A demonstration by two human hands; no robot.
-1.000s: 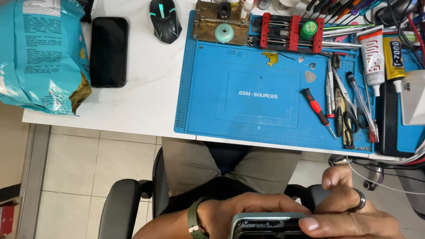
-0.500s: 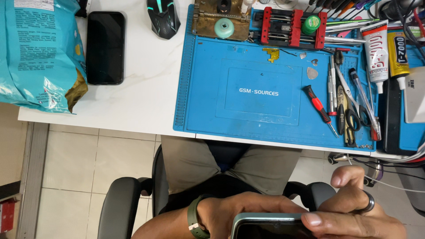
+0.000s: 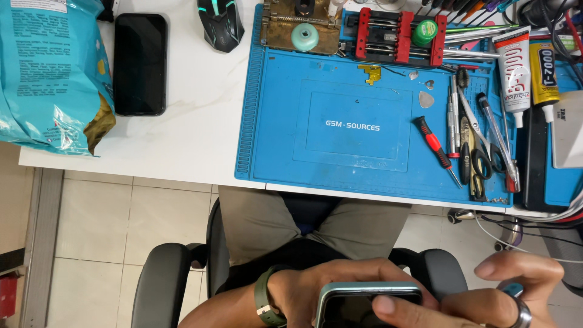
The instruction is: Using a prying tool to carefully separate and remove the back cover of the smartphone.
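Both hands hold a smartphone [image 3: 364, 302] with a pale green frame and a dark screen, low over my lap at the bottom edge of the view. My left hand [image 3: 322, 287] wraps around its left side and back; an olive watch band sits on that wrist. My right hand [image 3: 486, 294], with a dark ring on one finger, grips the right side, its thumb lying across the screen. The lower part of the phone is cut off by the frame.
A blue work mat [image 3: 364, 121] lies on the white desk [image 3: 188, 133], with a red-handled screwdriver [image 3: 434, 146], tweezers and scissors [image 3: 480, 152], glue tubes [image 3: 513, 73] and a red clamp [image 3: 398, 33]. Farther left are a black phone [image 3: 139, 64], a mouse [image 3: 220, 23] and a teal bag [image 3: 48, 73].
The view has shifted a little, so the desk sits slightly higher in frame. The phone has risen slightly in my hands and my right fingers have spread.
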